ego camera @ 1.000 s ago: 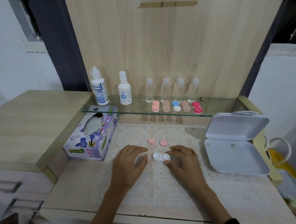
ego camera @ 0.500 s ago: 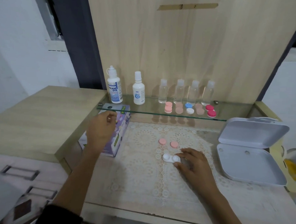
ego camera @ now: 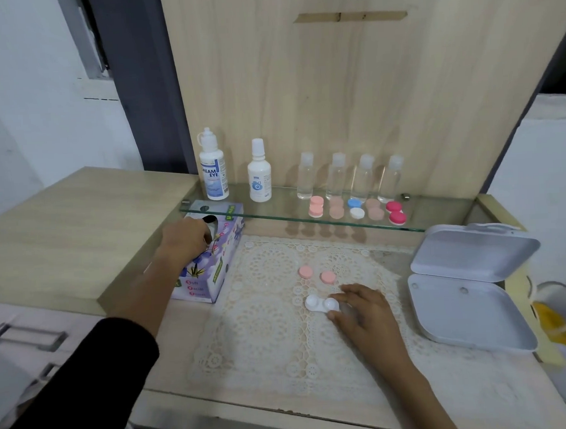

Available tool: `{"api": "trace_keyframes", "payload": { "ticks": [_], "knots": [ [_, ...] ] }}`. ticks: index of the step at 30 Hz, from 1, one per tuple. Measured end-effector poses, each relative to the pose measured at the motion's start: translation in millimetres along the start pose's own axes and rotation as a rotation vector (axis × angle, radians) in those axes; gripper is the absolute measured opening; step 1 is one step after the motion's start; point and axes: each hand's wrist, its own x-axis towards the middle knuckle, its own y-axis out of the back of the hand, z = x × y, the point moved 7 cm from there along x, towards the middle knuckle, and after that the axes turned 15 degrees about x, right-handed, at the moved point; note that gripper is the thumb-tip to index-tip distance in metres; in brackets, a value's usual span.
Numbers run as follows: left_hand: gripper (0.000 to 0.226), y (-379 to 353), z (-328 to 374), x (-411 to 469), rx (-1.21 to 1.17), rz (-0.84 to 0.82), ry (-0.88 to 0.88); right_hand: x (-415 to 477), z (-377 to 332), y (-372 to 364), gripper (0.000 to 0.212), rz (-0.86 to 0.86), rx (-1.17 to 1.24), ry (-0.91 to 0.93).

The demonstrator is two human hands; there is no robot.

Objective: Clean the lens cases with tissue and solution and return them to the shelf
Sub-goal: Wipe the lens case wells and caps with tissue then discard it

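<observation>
A white lens case (ego camera: 314, 303) lies open on the lace mat (ego camera: 265, 333), its two pink caps (ego camera: 305, 272) (ego camera: 328, 277) just behind it. My right hand (ego camera: 365, 315) pinches the case's right cup between thumb and forefinger. My left hand (ego camera: 184, 239) is on top of the purple tissue box (ego camera: 213, 280), fingertips curled down into its opening; whether they hold a tissue is hidden. On the glass shelf (ego camera: 439, 214) stand two solution bottles (ego camera: 213, 172) (ego camera: 259, 178) and several closed lens cases (ego camera: 316, 206).
Several small clear bottles (ego camera: 335, 175) line the shelf's back. An open white hinged box (ego camera: 470, 312) lies at the right of the mat, a mug (ego camera: 562, 308) beyond it. A raised wooden counter (ego camera: 63, 232) sits left of the tissue box.
My left hand left the lens case and moved left and back to the tissue box, its fingers now dipping into the opening. My right hand stayed on the case.
</observation>
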Motion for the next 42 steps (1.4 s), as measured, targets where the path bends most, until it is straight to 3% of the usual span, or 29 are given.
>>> {"api": "trace_keyframes", "payload": {
  "ticks": [6, 12, 30, 36, 42],
  "knots": [
    [0.025, -0.2, 1.5, 1.2, 0.009, 0.009, 0.034, -0.5, 4.3, 2.3, 0.048, 0.032, 0.089, -0.083],
    [0.024, 2.1, 2.5, 1.0, 0.032, 0.012, 0.002, -0.7, 2.5, 3.0, 0.033, 0.032, 0.101, -0.083],
    [0.017, 0.4, -0.1, 5.3, 0.056, 0.124, -0.158, -2.4, -7.2, 5.8, 0.044, 0.032, 0.101, -0.139],
    [0.021, 4.4, 1.2, -0.2, 0.108, 0.139, -0.104, -3.4, -6.1, 5.4, 0.046, 0.024, 0.106, -0.154],
    [0.019, 4.6, -6.2, -3.4, -0.037, 0.177, -0.099, -5.3, -0.9, 6.4, 0.052, 0.036, 0.171, -0.235]
  ]
}}
